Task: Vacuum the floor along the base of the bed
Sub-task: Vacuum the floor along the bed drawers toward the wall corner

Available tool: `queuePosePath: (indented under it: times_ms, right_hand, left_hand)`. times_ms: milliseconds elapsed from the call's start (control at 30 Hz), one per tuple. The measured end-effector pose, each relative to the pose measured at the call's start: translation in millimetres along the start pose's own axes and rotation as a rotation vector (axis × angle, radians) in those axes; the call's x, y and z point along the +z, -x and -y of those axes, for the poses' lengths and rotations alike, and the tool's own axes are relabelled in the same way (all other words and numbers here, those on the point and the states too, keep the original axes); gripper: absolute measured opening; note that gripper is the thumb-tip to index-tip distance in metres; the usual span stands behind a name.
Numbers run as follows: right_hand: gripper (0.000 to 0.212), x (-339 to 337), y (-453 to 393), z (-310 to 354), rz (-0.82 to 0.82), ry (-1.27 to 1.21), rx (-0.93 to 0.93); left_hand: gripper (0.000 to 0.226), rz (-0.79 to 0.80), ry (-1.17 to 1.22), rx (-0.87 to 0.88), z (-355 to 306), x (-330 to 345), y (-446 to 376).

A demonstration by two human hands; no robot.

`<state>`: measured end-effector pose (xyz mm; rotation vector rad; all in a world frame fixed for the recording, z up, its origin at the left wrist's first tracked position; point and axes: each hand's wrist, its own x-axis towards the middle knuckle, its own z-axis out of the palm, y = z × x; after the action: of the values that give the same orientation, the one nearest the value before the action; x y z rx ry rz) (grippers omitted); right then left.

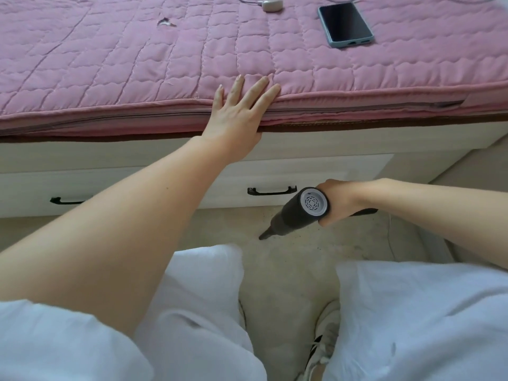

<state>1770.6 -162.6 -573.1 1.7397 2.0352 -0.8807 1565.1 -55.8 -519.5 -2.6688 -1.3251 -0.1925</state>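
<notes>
Head view: right hand point(334, 200) fingers clamp one vacuum point(298, 213); left hand point(237, 114) fingers spread, seemingly resting on bed point(110, 64).

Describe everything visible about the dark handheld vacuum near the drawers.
The dark grey handheld vacuum has a cylindrical, matte plastic-looking body, a pale grey round end cap with ringed vent slots facing the camera, and a narrow black nozzle tapering down-left. It is tilted, nozzle tip at or just above the beige floor before the white drawer front. The right hand grips its handle, mostly hidden. Nothing else touches it.
</notes>
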Motion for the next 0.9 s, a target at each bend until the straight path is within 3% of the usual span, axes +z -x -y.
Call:
queuePosePath:
  times_ms: [333,467,900]
  right_hand:
    - [0.022,21.9,-1.6,-2.5,-0.012,-0.030,0.013]
    - [0.041,22.0,-3.5,4.6,0.011,0.050,-0.072]
    - [0.044,18.1,-5.4,11.7,0.031,0.079,-0.095]
  left_hand:
    - [0.081,0.012,0.003,0.048,6.2,-0.6,0.4]
    - [0.080,-0.010,-0.024,0.064,7.1,-0.1,1.8]
    - [0.088,-0.007,-0.025,0.061,8.4,-3.0,0.3]
